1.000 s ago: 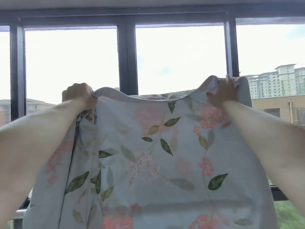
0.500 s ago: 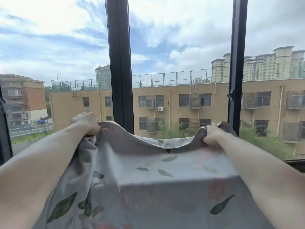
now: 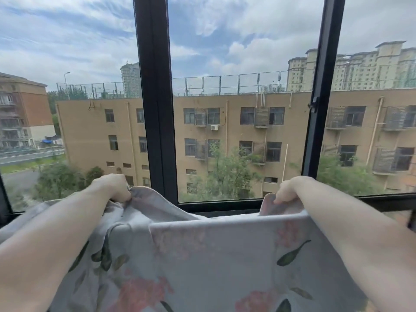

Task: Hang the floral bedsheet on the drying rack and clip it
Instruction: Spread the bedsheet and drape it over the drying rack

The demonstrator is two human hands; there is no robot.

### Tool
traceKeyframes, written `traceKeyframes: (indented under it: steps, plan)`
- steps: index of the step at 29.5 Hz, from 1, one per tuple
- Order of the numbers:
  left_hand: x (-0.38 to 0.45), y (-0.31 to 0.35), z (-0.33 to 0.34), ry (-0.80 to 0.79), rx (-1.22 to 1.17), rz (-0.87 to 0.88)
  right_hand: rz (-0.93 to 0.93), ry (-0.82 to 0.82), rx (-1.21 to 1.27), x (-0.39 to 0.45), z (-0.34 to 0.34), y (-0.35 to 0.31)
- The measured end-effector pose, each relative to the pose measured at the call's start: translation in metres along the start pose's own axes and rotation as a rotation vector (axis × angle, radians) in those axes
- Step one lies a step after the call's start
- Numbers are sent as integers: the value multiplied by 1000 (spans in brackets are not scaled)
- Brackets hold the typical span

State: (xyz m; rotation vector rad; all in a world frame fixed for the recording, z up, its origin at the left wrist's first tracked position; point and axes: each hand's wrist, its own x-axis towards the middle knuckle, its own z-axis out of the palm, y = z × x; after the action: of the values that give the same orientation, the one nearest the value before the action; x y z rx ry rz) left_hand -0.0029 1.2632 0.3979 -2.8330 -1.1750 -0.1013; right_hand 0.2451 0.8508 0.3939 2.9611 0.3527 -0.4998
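Both hands, left hand [image 3: 112,188] and right hand [image 3: 290,190], clutch the floral bedsheet [image 3: 202,255].

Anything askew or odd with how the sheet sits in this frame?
Nothing is damaged. The floral bedsheet sits unevenly: taut and flat below the right hand, but bunched in folds under the left hand. The rack itself is hidden under the cloth, and no clips are in view.
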Motion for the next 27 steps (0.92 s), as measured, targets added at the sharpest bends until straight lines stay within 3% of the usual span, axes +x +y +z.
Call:
traceKeyframes:
  steps: [7,15,19,22,27]
  plan:
    - [-1,-2,15,-65,23,49,-39,-273,-7,-17,0,-10]
    - [-18,0,15,-62,3,56,-374,-65,300,-45,-2,-25]
    - [-19,5,17,-51,9,66,-578,62,284,-105,2,-28]
    - [-19,7,15,-51,5,66,-527,112,235,-134,22,0]
    - [-17,6,15,-70,-1,53,-426,111,387,-142,42,31]
